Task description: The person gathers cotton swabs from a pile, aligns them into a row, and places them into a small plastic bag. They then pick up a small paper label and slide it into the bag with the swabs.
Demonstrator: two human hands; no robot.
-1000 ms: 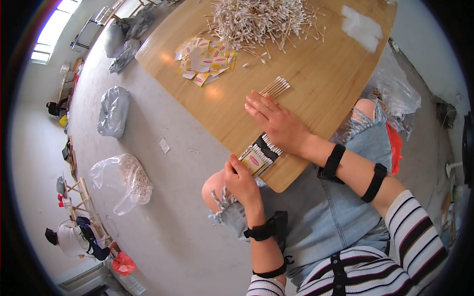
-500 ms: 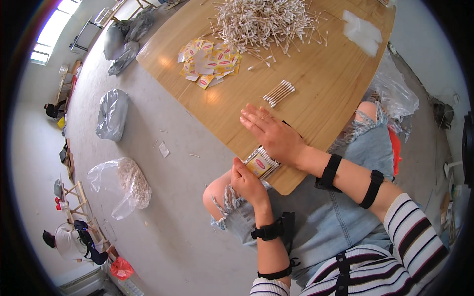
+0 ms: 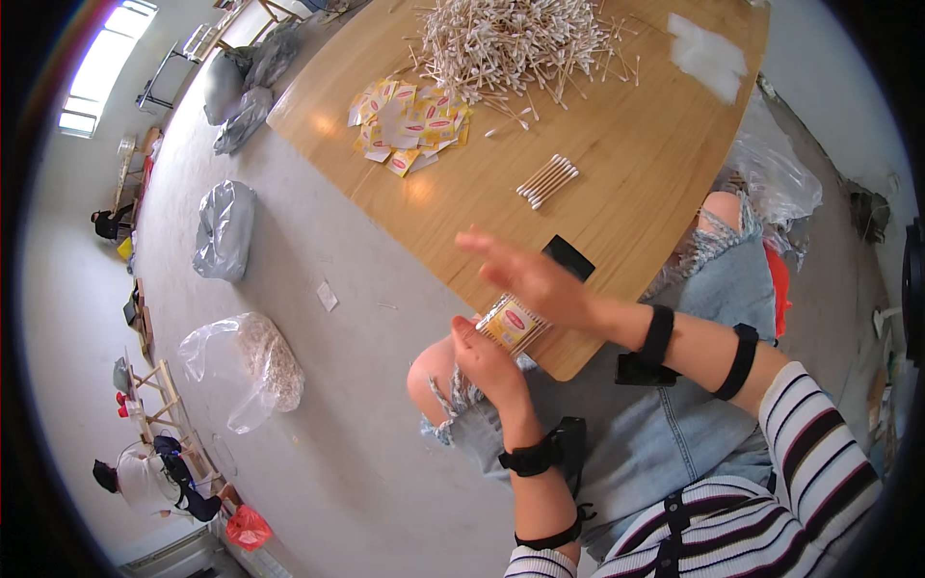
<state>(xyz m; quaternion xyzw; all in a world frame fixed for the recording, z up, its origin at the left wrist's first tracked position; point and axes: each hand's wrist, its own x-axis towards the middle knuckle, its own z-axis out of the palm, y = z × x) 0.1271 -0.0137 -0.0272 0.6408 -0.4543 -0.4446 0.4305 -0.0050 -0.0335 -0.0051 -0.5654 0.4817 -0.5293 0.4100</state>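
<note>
At the near corner of the wooden table (image 3: 636,207), my left hand (image 3: 491,366) grips the edge of a small clear packet of cotton swabs (image 3: 513,323) with a yellow and white card inside. My right hand (image 3: 544,287) is just above the packet, fingers stretched out and somewhat blurred. Whether its palm edge touches the packet I cannot tell. A black flat rectangular object (image 3: 568,258) lies beside my right hand. Farther up the table, several cotton swabs (image 3: 547,181) lie side by side in a neat row.
A big heap of loose cotton swabs (image 3: 515,43) covers the far part, with a pile of yellow and white cards (image 3: 409,123) at its left. Clear plastic bags (image 3: 708,60) lie at the far right. On the floor stand a grey bag (image 3: 224,231) and a clear bag of swabs (image 3: 265,366).
My right hand has lifted and shifted slightly left, baring more of the black object and the packet's card. The left hand keeps its hold on the packet.
</note>
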